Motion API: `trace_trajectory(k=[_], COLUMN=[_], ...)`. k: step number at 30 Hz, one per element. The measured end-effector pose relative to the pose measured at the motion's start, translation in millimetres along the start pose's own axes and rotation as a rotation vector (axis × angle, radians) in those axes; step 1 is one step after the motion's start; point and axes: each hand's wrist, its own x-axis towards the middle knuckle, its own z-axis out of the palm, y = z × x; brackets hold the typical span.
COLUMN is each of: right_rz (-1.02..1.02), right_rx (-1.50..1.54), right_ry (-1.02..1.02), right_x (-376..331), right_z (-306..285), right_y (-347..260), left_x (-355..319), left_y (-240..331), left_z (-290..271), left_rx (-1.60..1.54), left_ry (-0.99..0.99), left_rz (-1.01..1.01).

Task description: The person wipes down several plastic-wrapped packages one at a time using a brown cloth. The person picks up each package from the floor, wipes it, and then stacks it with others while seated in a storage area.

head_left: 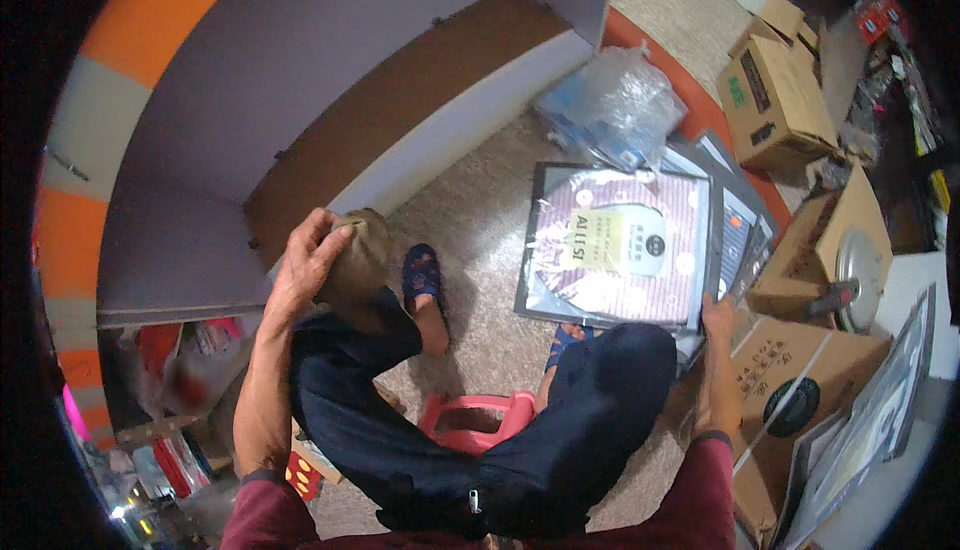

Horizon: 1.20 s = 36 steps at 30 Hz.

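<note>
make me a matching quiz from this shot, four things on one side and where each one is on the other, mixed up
Things:
1. brown bundle
2. flat plastic-wrapped pack
3. pink stool
4. clear plastic bag

Places:
A. on the floor between the person's legs
B. under the left hand, on the left knee
C. by the orange strip, beyond the flat pack
D. on the stack of packs, its near corner at the right hand

Pairs: 1-B, 2-D, 3-A, 4-C

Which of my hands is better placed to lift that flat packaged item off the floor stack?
Probably the right hand: it already touches the lower right corner of the flat plastic-wrapped package. The left hand rests on a brown bundle at the left knee, well away from it.
</note>
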Motion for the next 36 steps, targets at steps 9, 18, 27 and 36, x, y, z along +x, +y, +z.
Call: trace_trajectory(k=[9, 18, 27, 36], right_rz=[0.362, 0.173, -0.205, -0.305], right_rx=[0.745, 0.739, 0.86, 1.031], right_ry=[-0.351, -0.552, -0.47, -0.437], right_x=[-22, -124, -260, -404], right_z=[-22, -160, -236, -273], right_y=[-64, -169, -244, -262], left_x=[-17, -41, -51, -131], left_y=[-5, -23, -20, 117], left_z=[9, -22, 32, 264], left_rx=[-0.012, -0.093, -1.036, -0.538], left_ry=[-0.035, 0.005, -0.394, -0.133], left_rz=[0.078, 0.208, -0.399, 0.692])
